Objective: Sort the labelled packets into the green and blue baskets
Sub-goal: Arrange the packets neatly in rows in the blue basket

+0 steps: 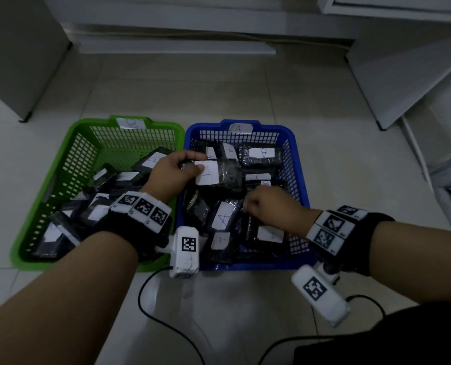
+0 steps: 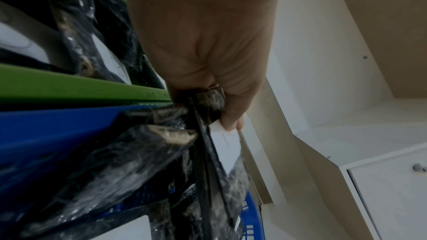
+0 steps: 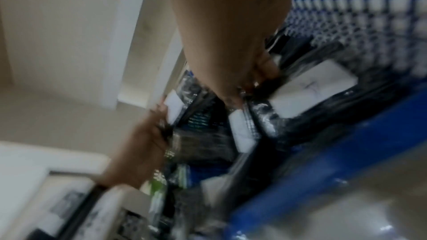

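Dim room, pale tiled floor [image 1: 219, 83], white cabinets behind. Green basket [image 1: 69, 143] tagged B and blue basket [image 1: 302, 180] tagged A sit side by side, touching, both well filled with dark packets. Left hand [image 1: 170, 171] pinches a packet [image 1: 219, 172] by its edge, thumb on the white label reading A, held over the blue basket. Right hand [image 1: 267, 206] is down among the blue basket's packets, fingers curled; wrist view too blurred to tell whether it grips one. Label matches, so drop it flat, label up, in a free spot.
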